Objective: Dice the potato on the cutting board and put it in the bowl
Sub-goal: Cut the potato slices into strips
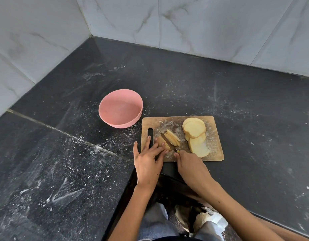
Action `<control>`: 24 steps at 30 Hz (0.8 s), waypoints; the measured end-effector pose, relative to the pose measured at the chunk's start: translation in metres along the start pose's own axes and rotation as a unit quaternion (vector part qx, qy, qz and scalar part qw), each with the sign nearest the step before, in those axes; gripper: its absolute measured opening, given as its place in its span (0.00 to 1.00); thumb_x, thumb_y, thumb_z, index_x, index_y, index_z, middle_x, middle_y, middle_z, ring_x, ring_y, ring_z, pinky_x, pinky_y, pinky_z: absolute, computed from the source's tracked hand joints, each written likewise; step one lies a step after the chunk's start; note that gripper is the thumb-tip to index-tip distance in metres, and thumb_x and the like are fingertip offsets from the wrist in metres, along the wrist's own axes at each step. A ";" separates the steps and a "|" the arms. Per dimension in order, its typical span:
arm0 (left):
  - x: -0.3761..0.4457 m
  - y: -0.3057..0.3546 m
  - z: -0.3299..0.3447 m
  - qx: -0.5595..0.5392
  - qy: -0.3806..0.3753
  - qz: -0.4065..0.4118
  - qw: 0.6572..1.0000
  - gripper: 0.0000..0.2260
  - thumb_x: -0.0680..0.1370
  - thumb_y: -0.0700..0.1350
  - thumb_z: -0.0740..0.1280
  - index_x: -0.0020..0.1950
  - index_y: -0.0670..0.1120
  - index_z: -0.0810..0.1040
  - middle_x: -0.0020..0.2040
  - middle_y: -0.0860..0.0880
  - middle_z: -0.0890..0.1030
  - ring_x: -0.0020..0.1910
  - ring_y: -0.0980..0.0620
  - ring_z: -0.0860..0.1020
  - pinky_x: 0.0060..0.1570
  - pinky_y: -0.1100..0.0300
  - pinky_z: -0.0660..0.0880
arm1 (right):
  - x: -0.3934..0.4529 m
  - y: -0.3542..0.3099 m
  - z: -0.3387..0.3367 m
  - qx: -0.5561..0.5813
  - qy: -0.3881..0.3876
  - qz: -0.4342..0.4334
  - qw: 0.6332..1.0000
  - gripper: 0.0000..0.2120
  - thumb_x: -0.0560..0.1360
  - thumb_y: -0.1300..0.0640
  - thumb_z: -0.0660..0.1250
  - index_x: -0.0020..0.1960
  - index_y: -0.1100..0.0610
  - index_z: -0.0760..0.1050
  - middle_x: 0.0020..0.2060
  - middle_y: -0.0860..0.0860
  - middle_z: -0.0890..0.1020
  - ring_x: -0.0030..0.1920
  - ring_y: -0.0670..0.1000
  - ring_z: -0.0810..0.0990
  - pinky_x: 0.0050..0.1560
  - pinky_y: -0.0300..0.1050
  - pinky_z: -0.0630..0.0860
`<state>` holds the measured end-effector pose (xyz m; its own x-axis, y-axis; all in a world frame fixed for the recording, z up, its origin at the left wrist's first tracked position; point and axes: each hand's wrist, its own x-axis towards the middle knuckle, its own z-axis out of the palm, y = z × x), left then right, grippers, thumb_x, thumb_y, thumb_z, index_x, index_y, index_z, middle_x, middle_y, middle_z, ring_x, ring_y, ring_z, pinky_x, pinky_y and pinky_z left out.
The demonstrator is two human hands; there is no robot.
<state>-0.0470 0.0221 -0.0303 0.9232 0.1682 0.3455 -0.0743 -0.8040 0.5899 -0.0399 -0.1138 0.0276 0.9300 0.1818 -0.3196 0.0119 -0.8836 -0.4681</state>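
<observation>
Wooden cutting board on dark counter, near its front edge. Left hand lies flat, fingers straight and spread, pressing a potato piece at the board's left end. Right hand grips the knife by its handle, fingers curled round it; blade rests across the piece, beside cut strips. Round potato slices overlap on the board's right half. Pink bowl sits just beyond the board's left corner, holding no potato.
</observation>
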 end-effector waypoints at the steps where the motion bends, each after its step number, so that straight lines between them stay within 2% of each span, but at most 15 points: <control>1: 0.001 0.001 -0.001 0.001 0.002 0.003 1.000 0.08 0.72 0.50 0.71 0.48 0.51 0.86 0.53 0.49 0.84 0.64 0.47 0.76 0.71 0.50 0.53 | 0.003 -0.002 0.001 -0.002 0.002 -0.004 1.000 0.14 0.83 0.48 0.49 0.46 0.55 0.67 0.45 0.57 0.80 0.47 0.60 0.79 0.40 0.47 0.67; 5: 0.002 0.002 -0.003 -0.001 0.012 0.007 1.000 0.07 0.70 0.49 0.72 0.46 0.50 0.86 0.52 0.50 0.84 0.62 0.46 0.78 0.70 0.49 0.54 | 0.008 -0.007 0.003 -0.021 0.005 -0.002 1.000 0.17 0.83 0.49 0.49 0.53 0.59 0.71 0.48 0.59 0.80 0.50 0.61 0.79 0.40 0.47 0.67; 11: 0.003 -0.004 -0.001 -0.029 0.008 -0.011 0.999 0.10 0.70 0.51 0.72 0.49 0.49 0.86 0.52 0.49 0.84 0.64 0.50 0.77 0.73 0.55 0.49 | 0.010 -0.013 0.002 -0.049 -0.008 -0.004 0.999 0.17 0.83 0.50 0.48 0.57 0.61 0.70 0.52 0.59 0.79 0.53 0.61 0.78 0.41 0.47 0.66; 15: 0.002 -0.005 -0.002 -0.035 -0.001 -0.007 0.999 0.10 0.70 0.49 0.72 0.50 0.49 0.85 0.53 0.49 0.84 0.64 0.49 0.77 0.74 0.56 0.48 | 0.015 -0.021 0.000 -0.076 -0.023 0.012 0.997 0.15 0.84 0.54 0.49 0.59 0.61 0.69 0.55 0.58 0.78 0.55 0.59 0.79 0.43 0.45 0.66; 19: 0.003 -0.003 -0.002 -0.029 -0.001 0.000 1.000 0.09 0.71 0.46 0.72 0.49 0.49 0.85 0.54 0.50 0.84 0.63 0.47 0.77 0.73 0.52 0.51 | 0.025 -0.027 0.001 -0.101 -0.049 0.015 0.994 0.11 0.83 0.59 0.52 0.60 0.61 0.69 0.57 0.58 0.78 0.56 0.58 0.78 0.43 0.44 0.67; 24: 0.001 -0.006 -0.003 -0.030 -0.005 -0.004 1.000 0.08 0.71 0.47 0.71 0.48 0.50 0.86 0.54 0.52 0.83 0.65 0.48 0.76 0.73 0.51 0.48 | 0.024 -0.023 0.000 -0.111 -0.067 0.009 0.992 0.11 0.83 0.58 0.51 0.60 0.61 0.68 0.57 0.58 0.77 0.57 0.59 0.78 0.44 0.46 0.68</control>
<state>-0.0468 0.0292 -0.0310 0.9274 0.1681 0.3342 -0.0896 -0.7675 0.6348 -0.0182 -0.0894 0.0303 0.8739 0.2069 -0.4399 0.0892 -0.9578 -0.2732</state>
